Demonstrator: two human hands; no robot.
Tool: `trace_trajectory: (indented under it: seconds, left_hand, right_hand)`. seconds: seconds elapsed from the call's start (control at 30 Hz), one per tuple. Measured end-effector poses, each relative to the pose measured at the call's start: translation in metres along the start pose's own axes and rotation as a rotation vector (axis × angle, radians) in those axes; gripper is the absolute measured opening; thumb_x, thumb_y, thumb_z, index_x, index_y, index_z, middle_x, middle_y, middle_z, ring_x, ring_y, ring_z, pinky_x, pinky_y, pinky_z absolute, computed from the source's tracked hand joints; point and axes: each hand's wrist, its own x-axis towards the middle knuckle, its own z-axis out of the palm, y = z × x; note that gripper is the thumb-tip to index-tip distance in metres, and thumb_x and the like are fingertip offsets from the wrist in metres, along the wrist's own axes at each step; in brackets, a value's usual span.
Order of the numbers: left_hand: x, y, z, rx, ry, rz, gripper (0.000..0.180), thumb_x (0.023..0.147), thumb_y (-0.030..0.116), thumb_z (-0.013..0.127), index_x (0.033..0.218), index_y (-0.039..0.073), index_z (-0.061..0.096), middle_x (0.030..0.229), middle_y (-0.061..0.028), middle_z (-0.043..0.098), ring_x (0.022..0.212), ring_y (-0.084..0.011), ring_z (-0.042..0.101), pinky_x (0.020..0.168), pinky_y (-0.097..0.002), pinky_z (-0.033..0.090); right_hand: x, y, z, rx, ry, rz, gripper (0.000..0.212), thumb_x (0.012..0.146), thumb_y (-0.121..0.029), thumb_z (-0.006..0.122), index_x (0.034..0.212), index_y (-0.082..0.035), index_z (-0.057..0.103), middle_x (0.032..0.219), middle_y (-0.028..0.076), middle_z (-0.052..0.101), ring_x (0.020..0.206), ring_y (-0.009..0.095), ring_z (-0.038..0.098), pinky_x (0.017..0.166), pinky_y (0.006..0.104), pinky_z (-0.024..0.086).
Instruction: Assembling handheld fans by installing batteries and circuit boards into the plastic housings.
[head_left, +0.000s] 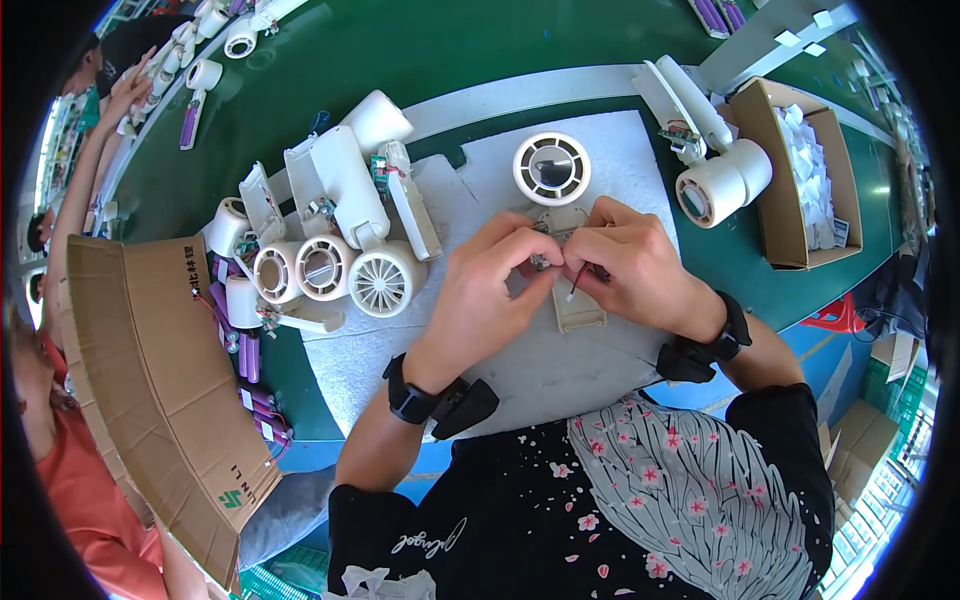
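A white handheld fan lies on the grey foam mat (625, 150), its round head (526, 165) pointing away from me and its open handle (581, 317) toward me. Over the handle, my left hand (488, 295) is closed in a pinch, with a small metallic part (540, 262) showing at its fingertips. My right hand (645, 265) pinches thin red and dark wires (579, 278) that end in a small white plug. The two hands' fingertips meet, hiding the exact contact. Both wrists wear black straps.
Several white fans (385, 280) with opened handles crowd the mat's left side. Purple battery cells (250, 358) lie beside a tall cardboard box (165, 370). To the right are another fan (712, 190) and an open carton (775, 200) of white pieces. Co-workers sit at left.
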Motion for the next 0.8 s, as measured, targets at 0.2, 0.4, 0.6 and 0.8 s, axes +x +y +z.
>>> trace_trajectory:
  seconds: [0.2, 0.4, 0.6, 0.8]
  left_hand:
    - [0.001, -0.002, -0.004, 0.024, -0.038, 0.029, 0.018, 0.072, -0.009, 0.068, 0.085, 0.003, 0.065, 0.089, -0.0101, 0.066, 0.073, -0.0216, 0.066, 0.064, -0.0283, 0.053]
    - [-0.001, -0.006, 0.006, 0.054, -0.043, 0.1, 0.016, 0.071, -0.007, 0.068, 0.083, 0.003, 0.064, 0.09, -0.0097, 0.066, 0.072, -0.0205, 0.066, 0.063, -0.028, 0.052]
    - [-0.001, -0.006, 0.006, 0.021, 0.006, 0.045, 0.018, 0.071, -0.007, 0.068, 0.084, 0.004, 0.063, 0.086, -0.0082, 0.064, 0.069, -0.0187, 0.064, 0.06, -0.0278, 0.051]
    - [0.0, 0.001, 0.007, 0.063, 0.003, -0.02, 0.016, 0.072, -0.005, 0.069, 0.085, 0.002, 0.062, 0.083, -0.0074, 0.062, 0.068, -0.0139, 0.061, 0.06, -0.0246, 0.048]
  right_hand:
    - [-0.001, -0.002, -0.002, 0.004, 0.009, 0.015, 0.019, 0.063, 0.002, 0.073, 0.071, -0.008, 0.059, 0.062, 0.003, 0.057, 0.063, 0.022, 0.053, 0.051, 0.031, 0.044]
    - [-0.002, -0.003, -0.006, -0.022, 0.004, -0.002, 0.018, 0.064, 0.004, 0.072, 0.072, -0.007, 0.059, 0.063, 0.004, 0.057, 0.062, 0.022, 0.053, 0.051, 0.0319, 0.044]
    - [0.002, -0.001, -0.018, 0.148, -0.037, -0.052, 0.019, 0.066, 0.004, 0.072, 0.082, -0.003, 0.066, 0.078, 0.008, 0.062, 0.07, 0.025, 0.06, 0.059, 0.0314, 0.049]
    - [-0.004, 0.007, -0.019, 0.178, 0.0, 0.065, 0.021, 0.07, 0.002, 0.073, 0.091, -0.001, 0.07, 0.089, 0.01, 0.063, 0.074, 0.025, 0.063, 0.063, 0.0306, 0.052]
